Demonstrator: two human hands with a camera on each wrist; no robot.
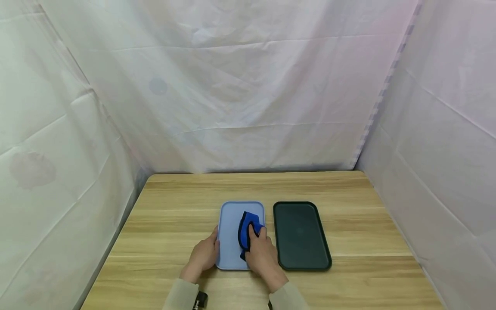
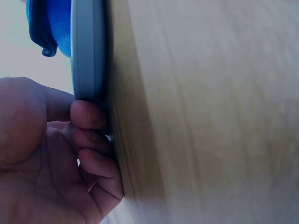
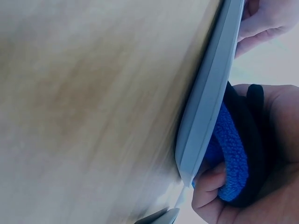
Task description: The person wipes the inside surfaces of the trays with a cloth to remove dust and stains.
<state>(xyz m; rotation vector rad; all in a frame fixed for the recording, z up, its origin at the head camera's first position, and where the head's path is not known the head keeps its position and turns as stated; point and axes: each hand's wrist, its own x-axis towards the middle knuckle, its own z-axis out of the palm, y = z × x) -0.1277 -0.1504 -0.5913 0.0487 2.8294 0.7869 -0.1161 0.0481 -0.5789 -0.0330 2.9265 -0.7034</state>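
Note:
A light blue tray point(image 1: 230, 234) lies on the wooden table. At its left edge my left hand point(image 1: 205, 253) holds the rim, thumb at the top side and curled fingers point(image 2: 88, 114) against the outer wall, low by the tabletop. My right hand point(image 1: 265, 254) grips a bunched blue cloth point(image 1: 245, 230) with black edging over the tray's right half. Fuzzy pile shows on the cloth point(image 3: 231, 154) in the right wrist view, where the fingers curl round it close to the tray rim. Part of the cloth is hidden under the palm.
A dark green tray point(image 1: 302, 237) lies just right of the light blue one, with a narrow gap between them. White sheeting point(image 1: 248, 86) hangs behind the wooden table point(image 1: 174, 215) and along both sides.

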